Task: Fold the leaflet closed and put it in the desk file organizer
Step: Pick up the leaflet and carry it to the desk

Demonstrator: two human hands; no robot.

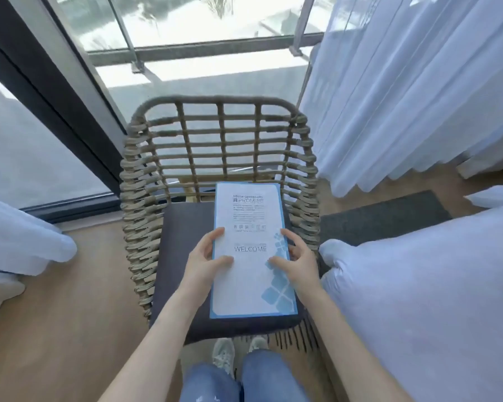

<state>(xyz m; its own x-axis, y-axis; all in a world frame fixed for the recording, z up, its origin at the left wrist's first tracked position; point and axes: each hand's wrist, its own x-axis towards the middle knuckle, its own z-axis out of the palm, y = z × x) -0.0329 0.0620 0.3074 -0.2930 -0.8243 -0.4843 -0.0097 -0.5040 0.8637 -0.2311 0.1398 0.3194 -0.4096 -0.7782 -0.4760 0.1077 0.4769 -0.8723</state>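
My left grip (206,256) and right grip (295,256) are half-closed, each pinching a long edge of the leaflet (250,274), thumbs on top. It lies flat on the seat cushion (180,256) of the woven chair (221,140). If I lift unevenly, the panels may spring open or slip. I see no file organizer.

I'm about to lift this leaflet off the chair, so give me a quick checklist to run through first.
1. Leaflet lying flat on the cushion: ok.
2. Left hand holding its left edge, thumb on top: ok.
3. Right hand holding its right edge, thumb on top: ok.
4. Leaflet folded closed: cannot tell; only one panel shows, with WELCOME facing up.
5. Organizer in sight to carry it to: not ok; it is not in view.
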